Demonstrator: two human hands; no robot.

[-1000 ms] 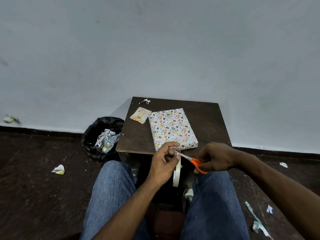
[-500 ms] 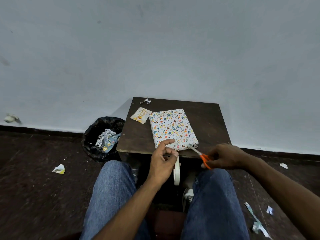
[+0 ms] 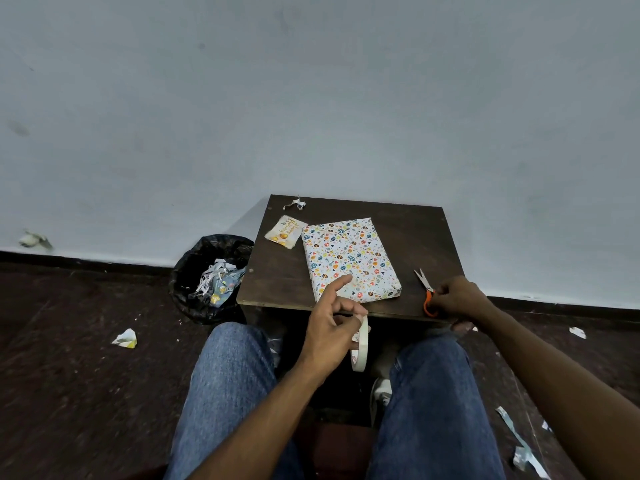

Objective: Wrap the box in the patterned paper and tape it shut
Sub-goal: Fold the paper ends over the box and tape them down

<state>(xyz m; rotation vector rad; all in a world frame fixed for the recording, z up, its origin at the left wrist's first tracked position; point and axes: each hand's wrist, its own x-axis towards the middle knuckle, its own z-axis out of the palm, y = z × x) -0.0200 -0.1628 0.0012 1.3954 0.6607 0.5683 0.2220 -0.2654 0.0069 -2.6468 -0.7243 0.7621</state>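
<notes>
The flat rectangular box wrapped in white paper with a coloured egg-and-heart pattern (image 3: pixel 350 259) lies in the middle of the small dark brown wooden table (image 3: pixel 273 282), its near short end close to the table's front edge. It looks light and stiff, with crisp folded corners and smooth, probably slippery paper, so it should slide easily; pressing down on the broad top face or holding the two long sides would steady it better than pinching a corner, where the paper could crease or tear. The left hand (image 3: pixel 332 332), just in front of the box, points its index finger at the box's near end while its other fingers curl round the white roll of tape (image 3: pixel 362 344) that hangs below the table edge; a cut strip may cling to a fingertip, but that is too small to tell. The right hand (image 3: pixel 457 299), to the right of the box, grips the orange-handled scissors (image 3: pixel 426 291) resting on the table, blades slightly parted and pointing away.
</notes>
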